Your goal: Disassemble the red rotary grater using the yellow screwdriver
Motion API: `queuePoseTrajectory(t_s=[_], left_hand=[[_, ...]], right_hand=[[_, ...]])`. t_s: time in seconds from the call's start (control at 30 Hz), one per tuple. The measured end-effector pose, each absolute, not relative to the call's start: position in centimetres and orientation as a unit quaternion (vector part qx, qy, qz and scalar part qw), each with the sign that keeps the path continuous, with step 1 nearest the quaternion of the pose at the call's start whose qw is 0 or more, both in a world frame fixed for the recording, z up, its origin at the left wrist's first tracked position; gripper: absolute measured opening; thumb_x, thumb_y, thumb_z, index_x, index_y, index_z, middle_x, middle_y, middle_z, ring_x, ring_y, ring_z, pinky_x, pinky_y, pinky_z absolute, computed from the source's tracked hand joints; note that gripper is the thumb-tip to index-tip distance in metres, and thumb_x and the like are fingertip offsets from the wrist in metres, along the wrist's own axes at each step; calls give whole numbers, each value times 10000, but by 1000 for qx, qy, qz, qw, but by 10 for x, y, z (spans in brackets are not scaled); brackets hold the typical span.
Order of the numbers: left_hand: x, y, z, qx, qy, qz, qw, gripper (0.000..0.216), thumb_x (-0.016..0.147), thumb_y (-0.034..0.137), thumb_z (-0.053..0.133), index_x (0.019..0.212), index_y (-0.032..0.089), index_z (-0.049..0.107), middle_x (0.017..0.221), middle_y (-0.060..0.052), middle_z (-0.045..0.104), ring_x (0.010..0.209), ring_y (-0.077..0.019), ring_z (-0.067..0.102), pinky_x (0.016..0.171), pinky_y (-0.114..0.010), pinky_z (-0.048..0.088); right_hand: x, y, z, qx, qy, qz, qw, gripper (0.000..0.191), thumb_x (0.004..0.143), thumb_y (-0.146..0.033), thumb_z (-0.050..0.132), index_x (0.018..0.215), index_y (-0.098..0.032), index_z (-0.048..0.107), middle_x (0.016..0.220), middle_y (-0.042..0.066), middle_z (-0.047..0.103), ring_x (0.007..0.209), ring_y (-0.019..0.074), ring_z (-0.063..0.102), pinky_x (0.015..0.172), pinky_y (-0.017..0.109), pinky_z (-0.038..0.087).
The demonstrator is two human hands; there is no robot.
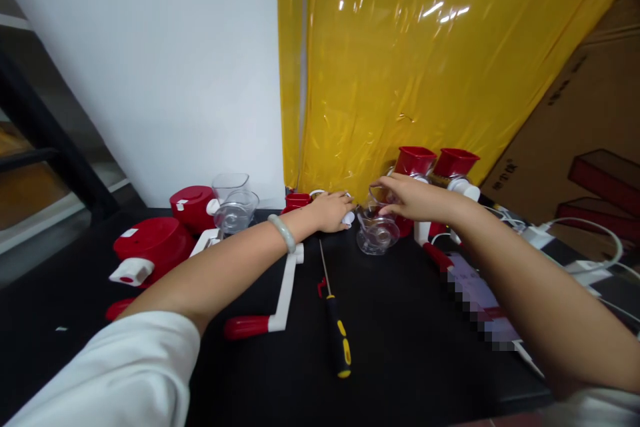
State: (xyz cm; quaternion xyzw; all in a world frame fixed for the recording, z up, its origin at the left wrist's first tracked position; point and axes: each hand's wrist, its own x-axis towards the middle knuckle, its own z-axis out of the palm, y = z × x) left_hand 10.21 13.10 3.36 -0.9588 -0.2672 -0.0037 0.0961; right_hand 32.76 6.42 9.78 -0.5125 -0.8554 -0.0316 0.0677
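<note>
At the back of the table my left hand [333,211] reaches over a white plastic part [349,218], its fingers curled down on it; much of the part is hidden. A red hopper [297,201] stands just left of that hand. My right hand [400,197] has thumb and fingers around the upper rim of a clear plastic housing [379,233], which stands on the table. Between my arms lies a screwdriver [337,330] with a black and yellow handle, a small red piece [321,287] beside its shaft. A white crank with a red handle [283,293] lies below my left forearm.
Two red bases [150,247] and another clear housing [235,210] stand at the left. Two assembled units with red hoppers [416,159] stand behind my right hand. A phone [480,300] and white cables [595,267] lie at the right. Yellow wrapping [360,80] rises behind.
</note>
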Motion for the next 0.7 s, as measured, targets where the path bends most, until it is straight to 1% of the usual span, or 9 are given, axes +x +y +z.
queuePoseTrajectory(t_s=[0.1,0.17,0.3,0.43,0.6,0.7], left_hand=[[105,137,31,-955,-283,7,93,526,908,410,625,1375,177,568,1438,-151,584,1276,-299,592,1031,-424,477],[104,138,31,-954,-286,6,89,499,905,409,619,1350,185,589,1394,-141,614,1207,-291,638,990,-406,503],[102,135,32,-958,-277,-6,78,513,905,371,608,1376,168,581,1405,-161,605,1216,-315,633,985,-429,509],[104,131,31,-959,-276,-18,59,540,900,352,606,1403,158,567,1438,-187,580,1237,-335,618,993,-448,504],[98,131,28,-957,-287,-20,43,612,907,383,599,1459,136,506,1525,-198,495,1255,-338,610,992,-436,499],[89,128,29,-960,-278,-31,30,633,919,388,596,1478,115,478,1534,-201,486,1300,-320,581,1040,-418,467]], right_hand=[[320,69,102,-525,-848,-38,55,559,862,-369,706,1370,-191,559,1216,162,628,1135,303,637,972,418,505],[318,74,102,-535,-843,-41,48,572,849,-351,720,1372,-187,557,1227,166,624,1142,310,633,975,419,501],[320,90,95,-553,-831,-37,51,583,827,-347,739,1361,-184,569,1216,170,634,1148,321,630,964,420,504],[324,107,85,-552,-831,-41,57,564,851,-352,713,1364,-177,556,1234,168,642,1149,303,633,973,405,500],[319,119,78,-554,-828,-69,44,543,878,-312,681,1371,-128,543,1261,215,638,1171,317,628,981,402,490],[314,120,76,-559,-825,-81,34,533,891,-289,664,1386,-140,533,1263,216,638,1163,311,638,969,383,492]])
